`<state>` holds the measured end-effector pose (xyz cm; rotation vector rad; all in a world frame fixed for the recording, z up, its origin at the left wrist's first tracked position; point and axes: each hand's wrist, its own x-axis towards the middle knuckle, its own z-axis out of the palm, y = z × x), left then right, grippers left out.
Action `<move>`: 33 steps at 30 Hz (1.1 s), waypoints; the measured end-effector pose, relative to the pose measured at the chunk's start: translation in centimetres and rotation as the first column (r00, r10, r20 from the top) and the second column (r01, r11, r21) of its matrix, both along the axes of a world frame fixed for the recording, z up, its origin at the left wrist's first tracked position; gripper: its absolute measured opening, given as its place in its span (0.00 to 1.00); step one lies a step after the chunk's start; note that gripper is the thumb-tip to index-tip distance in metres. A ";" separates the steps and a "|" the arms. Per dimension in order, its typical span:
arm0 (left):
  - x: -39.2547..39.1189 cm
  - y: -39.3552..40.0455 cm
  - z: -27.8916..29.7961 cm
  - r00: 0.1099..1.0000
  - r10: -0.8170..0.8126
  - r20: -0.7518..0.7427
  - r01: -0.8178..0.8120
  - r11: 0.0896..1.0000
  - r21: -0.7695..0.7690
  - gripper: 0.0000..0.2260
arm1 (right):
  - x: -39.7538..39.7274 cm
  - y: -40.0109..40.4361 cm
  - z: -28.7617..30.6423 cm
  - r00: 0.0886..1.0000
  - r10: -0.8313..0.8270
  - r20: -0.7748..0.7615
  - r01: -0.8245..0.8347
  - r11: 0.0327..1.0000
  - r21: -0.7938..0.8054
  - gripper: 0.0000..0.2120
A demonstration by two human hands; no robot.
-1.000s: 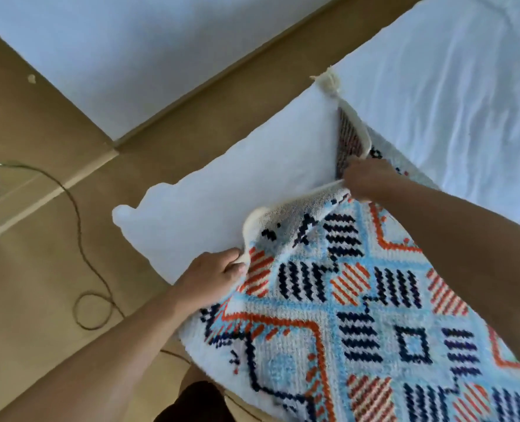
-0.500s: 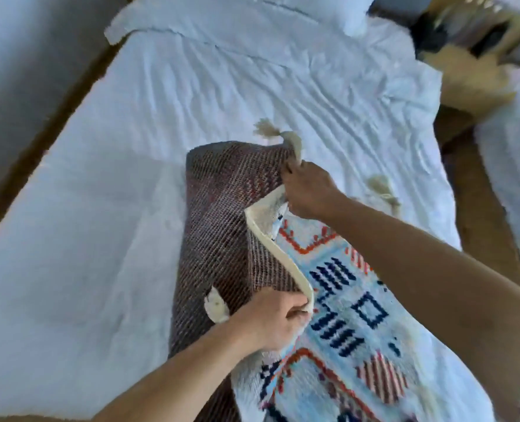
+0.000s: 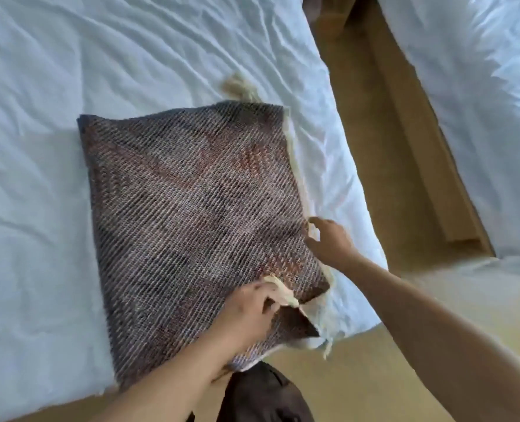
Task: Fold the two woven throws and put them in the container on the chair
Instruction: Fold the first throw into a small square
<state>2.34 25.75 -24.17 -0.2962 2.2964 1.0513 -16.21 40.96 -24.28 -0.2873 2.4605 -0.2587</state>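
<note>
A woven throw (image 3: 191,202) lies folded on the white bed (image 3: 69,71), its dull brown-grey back side facing up and a cream tassel (image 3: 240,88) sticking out at the far edge. My left hand (image 3: 248,312) pinches a cream corner of the throw at its near right. My right hand (image 3: 328,240) hovers at the throw's right edge with relaxed fingers that hold nothing. Neither the second throw nor the container on the chair is in view.
A second white bed (image 3: 481,102) stands to the right, with a strip of tan floor (image 3: 383,153) between the two. More tan floor (image 3: 359,385) runs along the near edge of the bed. My dark trouser leg (image 3: 261,397) shows at the bottom.
The patterned face of the throw has been folded over and now only the brown back shows. My right hand has let go of the edge and moved right.
</note>
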 end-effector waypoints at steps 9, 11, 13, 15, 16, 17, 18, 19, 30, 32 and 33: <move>16.7 -7.0 -6.9 0.972 0.088 0.216 0.047 0.834 -0.550 0.36 | 14.4 8.6 -7.5 0.996 0.083 0.039 -0.087 0.990 0.107 0.38; 19.0 -7.3 -7.2 0.969 0.032 0.246 0.124 0.796 -0.593 0.42 | 15.7 9.9 -8.2 0.992 0.115 -0.051 -0.113 0.992 0.051 0.25; 20.5 -7.4 -7.7 0.980 0.032 0.197 0.105 0.758 -0.643 0.45 | 17.0 11.3 -8.7 0.973 -0.166 -0.159 0.150 0.983 -0.110 0.14; 21.2 -7.4 -8.5 0.983 0.150 0.102 -0.038 0.724 -0.689 0.46 | 17.8 12.9 -9.0 0.749 -0.642 -0.165 0.572 0.751 -0.330 0.08; 21.5 -7.4 -9.1 0.972 0.228 0.055 -0.125 0.704 -0.699 0.47 | 18.0 13.5 -9.1 0.560 -0.826 -0.061 0.746 0.535 -0.396 0.07; 21.8 -7.3 -9.6 0.951 0.309 0.018 -0.207 0.679 -0.705 0.48 | 18.4 14.1 -9.6 0.376 -0.921 0.099 0.868 0.313 -0.386 0.07; 22.2 -7.3 -10.2 0.919 0.395 -0.013 -0.290 0.652 -0.701 0.48 | 18.9 14.9 -10.3 0.239 -0.938 0.251 0.932 0.149 -0.330 0.07; 22.7 -7.3 -10.8 0.871 0.489 -0.038 -0.380 0.623 -0.683 0.49 | 19.5 15.5 -11.0 0.187 -0.922 0.338 0.960 0.099 -0.262 0.08; 26.2 -9.1 -11.6 -0.087 0.921 0.380 -0.992 -0.115 0.051 0.17 | 20.3 15.7 -13.1 0.124 -0.819 0.561 0.950 -0.064 -0.304 0.24; 26.5 -9.4 -11.5 -0.063 0.932 0.358 -0.995 -0.087 0.052 0.13 | 20.2 16.3 -13.1 0.128 -0.960 0.248 0.948 0.045 -0.314 0.35; 26.5 -9.3 -11.4 -0.057 0.939 0.338 -0.995 -0.080 0.054 0.09 | 20.2 16.3 -12.6 0.230 -0.973 -0.026 0.928 0.227 -0.296 0.38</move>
